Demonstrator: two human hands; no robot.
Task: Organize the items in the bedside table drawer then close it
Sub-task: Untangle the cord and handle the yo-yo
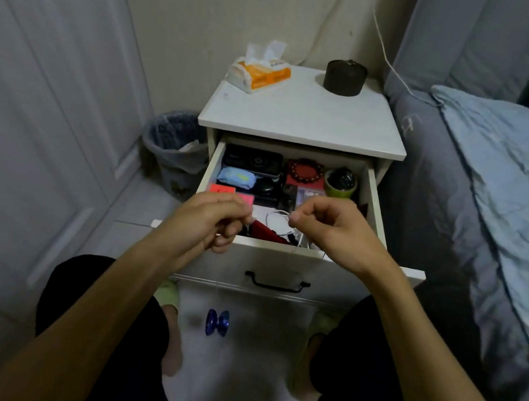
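While pulled fully open, drawer (373,196) holding black case (251,160) at back left corner, bead bracelet (306,171), green cup (340,182); left hand (210,217), right hand (328,226) pinching string, yo-yo (217,323) dangling below drawer front.

Dim, flat indoor light falls from above on the white wooden bedside table (304,116), its top the brightest surface. Below the table's open drawer (280,265), the floor sinks into murk, where a blue metallic yo-yo (217,323) looks soft and smeared. Left of the table, the pale wardrobe door (25,127) bows with wide-angle distortion. Shadows are grainy, with no glare.
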